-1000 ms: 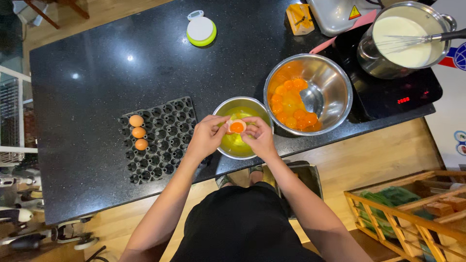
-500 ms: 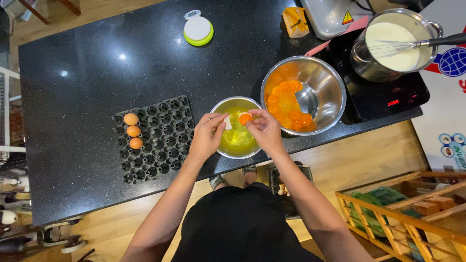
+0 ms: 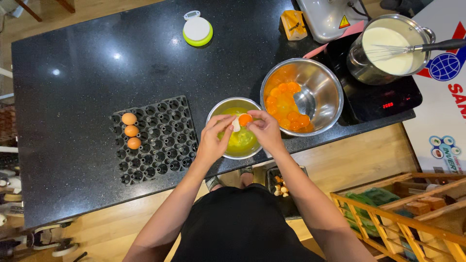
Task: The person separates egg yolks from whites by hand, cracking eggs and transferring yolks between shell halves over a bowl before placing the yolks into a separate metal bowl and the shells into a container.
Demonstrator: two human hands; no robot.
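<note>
Both hands are meeting over the small bowl [image 3: 236, 128] near the tabletop's front edge. The left hand [image 3: 213, 140] is pinching a white eggshell half [image 3: 236, 124]; the right hand [image 3: 266, 131] is gripping what seems the other half, mostly hidden, cradling the yolk [image 3: 245, 119] between the fingers.
</note>
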